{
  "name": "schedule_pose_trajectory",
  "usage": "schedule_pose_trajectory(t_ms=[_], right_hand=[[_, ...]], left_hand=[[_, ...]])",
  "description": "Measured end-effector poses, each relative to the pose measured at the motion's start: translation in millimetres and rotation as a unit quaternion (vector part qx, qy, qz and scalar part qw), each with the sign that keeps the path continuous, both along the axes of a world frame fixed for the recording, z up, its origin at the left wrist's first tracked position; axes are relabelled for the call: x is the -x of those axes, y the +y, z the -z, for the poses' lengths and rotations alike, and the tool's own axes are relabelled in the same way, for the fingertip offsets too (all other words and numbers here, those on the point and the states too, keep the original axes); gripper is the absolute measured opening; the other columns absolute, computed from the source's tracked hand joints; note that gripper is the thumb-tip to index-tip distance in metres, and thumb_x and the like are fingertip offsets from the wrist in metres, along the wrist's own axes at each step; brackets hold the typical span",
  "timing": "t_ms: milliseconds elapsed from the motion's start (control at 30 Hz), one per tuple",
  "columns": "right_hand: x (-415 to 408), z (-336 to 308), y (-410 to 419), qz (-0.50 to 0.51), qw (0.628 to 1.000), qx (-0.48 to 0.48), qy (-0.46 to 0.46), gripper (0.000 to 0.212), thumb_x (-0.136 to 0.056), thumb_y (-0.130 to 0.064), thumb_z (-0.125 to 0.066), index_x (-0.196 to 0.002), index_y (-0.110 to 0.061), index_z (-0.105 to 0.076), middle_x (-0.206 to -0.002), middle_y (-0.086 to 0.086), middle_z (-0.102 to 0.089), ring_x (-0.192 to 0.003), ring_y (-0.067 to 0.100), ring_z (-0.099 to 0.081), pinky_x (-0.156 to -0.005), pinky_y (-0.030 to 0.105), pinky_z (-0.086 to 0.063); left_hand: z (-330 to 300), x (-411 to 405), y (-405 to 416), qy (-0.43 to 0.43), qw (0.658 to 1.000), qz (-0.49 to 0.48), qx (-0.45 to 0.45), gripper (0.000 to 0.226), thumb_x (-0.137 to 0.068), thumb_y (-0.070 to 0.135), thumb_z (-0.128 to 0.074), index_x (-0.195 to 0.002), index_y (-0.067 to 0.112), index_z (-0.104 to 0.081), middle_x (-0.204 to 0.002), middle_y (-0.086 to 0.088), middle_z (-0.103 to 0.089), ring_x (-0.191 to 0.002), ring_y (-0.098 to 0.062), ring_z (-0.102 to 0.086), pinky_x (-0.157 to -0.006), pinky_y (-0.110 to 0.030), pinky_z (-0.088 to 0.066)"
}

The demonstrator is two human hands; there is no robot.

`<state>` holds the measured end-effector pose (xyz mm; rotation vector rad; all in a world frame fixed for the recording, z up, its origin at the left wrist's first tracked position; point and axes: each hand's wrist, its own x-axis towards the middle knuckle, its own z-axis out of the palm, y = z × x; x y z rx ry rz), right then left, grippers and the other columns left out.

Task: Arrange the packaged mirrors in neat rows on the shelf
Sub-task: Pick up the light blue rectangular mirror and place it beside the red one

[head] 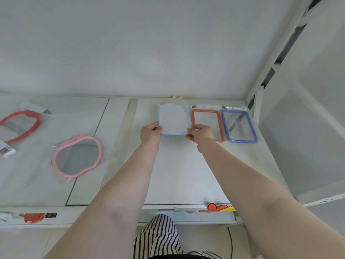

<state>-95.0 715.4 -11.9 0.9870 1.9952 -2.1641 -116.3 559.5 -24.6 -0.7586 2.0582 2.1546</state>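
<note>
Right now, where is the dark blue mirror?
In the head view, the dark blue mirror lies at the far right of the shelf, near the back corner, right beside the red rectangular mirror.

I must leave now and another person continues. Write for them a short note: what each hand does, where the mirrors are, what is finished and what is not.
Left hand and right hand each pinch a near corner of the light-blue rectangular packaged mirror, at the back of the white shelf.
Done: red rectangular mirror and dark-blue rectangular mirror lie to its right in one back row.
Left: release the light-blue one in line; the pink apple-shaped mirror and red apple-shaped mirror lie unaligned on the left section.
</note>
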Motion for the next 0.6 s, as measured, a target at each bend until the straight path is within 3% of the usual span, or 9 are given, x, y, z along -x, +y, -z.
schedule_pose_trajectory(t_ms=[100,167,300,367,433,500,600], right_hand=[[0.4,15.7,3.7,-0.017,0.999,-0.038,-0.023,0.035,-0.086,-0.005,-0.066,-0.121,-0.005,-0.062,-0.104,0.012,-0.069,-0.067,0.018,-0.068,-0.091,0.037,-0.056],[-2.3,20.9,3.9,-0.030,0.997,-0.068,-0.032,0.035,-0.086,-0.007,-0.067,-0.121,-0.007,-0.062,-0.113,0.012,-0.068,-0.068,0.018,-0.068,-0.088,0.034,-0.057],[-5.4,19.6,4.2,-0.080,0.980,-0.177,-0.043,0.036,-0.088,-0.015,-0.066,-0.123,-0.008,-0.061,-0.113,0.013,-0.068,-0.082,0.024,-0.067,-0.064,0.027,-0.050],[-6.0,16.6,5.5,-0.116,0.968,-0.218,-0.034,0.032,-0.089,-0.015,-0.063,-0.121,-0.008,-0.060,-0.110,0.012,-0.068,-0.071,0.026,-0.068,-0.058,0.025,-0.049],[-6.3,14.6,10.2,-0.145,0.936,-0.318,-0.036,0.026,-0.089,-0.019,-0.062,-0.114,-0.012,-0.063,-0.102,0.007,-0.069,-0.069,0.026,-0.068,-0.066,0.030,-0.055],[-6.4,15.4,18.3,-0.136,0.899,-0.415,-0.043,0.021,-0.088,-0.025,-0.062,-0.108,-0.018,-0.065,-0.103,0.005,-0.069,-0.086,0.028,-0.067,-0.078,0.035,-0.055],[-5.7,19.6,31.7,-0.088,0.875,-0.474,-0.041,0.027,-0.088,-0.029,-0.063,-0.114,-0.022,-0.064,-0.123,0.005,-0.059,-0.111,0.027,-0.057,-0.086,0.034,-0.048]], left_hand=[[16.1,3.2,1.3,-0.026,0.998,0.025,0.050,0.035,-0.088,0.005,-0.062,-0.124,0.006,-0.062,-0.111,-0.013,-0.068,-0.083,-0.023,-0.059,-0.083,-0.028,-0.055],[24.6,3.1,0.1,-0.034,0.994,0.043,0.093,0.038,-0.085,0.007,-0.066,-0.123,0.008,-0.064,-0.115,-0.013,-0.069,-0.089,-0.026,-0.064,-0.092,-0.033,-0.054],[21.2,-2.8,-2.9,-0.031,0.973,0.128,0.189,0.060,-0.077,0.017,-0.077,-0.133,0.009,-0.055,-0.121,-0.011,-0.064,-0.113,-0.026,-0.062,-0.101,-0.030,-0.046],[20.6,-2.6,-4.0,-0.023,0.962,0.153,0.226,0.066,-0.075,0.018,-0.079,-0.135,0.008,-0.053,-0.124,-0.013,-0.063,-0.115,-0.027,-0.061,-0.101,-0.030,-0.045],[22.4,-3.3,-3.1,-0.019,0.958,0.159,0.240,0.067,-0.074,0.018,-0.080,-0.134,0.009,-0.054,-0.123,-0.014,-0.063,-0.113,-0.027,-0.062,-0.099,-0.029,-0.044],[27.9,-3.5,-1.8,-0.007,0.944,0.162,0.288,0.065,-0.073,0.024,-0.080,-0.131,0.010,-0.056,-0.122,-0.016,-0.059,-0.111,-0.030,-0.061,-0.097,-0.030,-0.045],[30.9,-7.8,1.0,0.028,0.879,0.163,0.447,0.061,-0.075,0.039,-0.075,-0.126,0.013,-0.056,-0.126,-0.012,-0.049,-0.119,-0.032,-0.047,-0.094,-0.034,-0.042]])
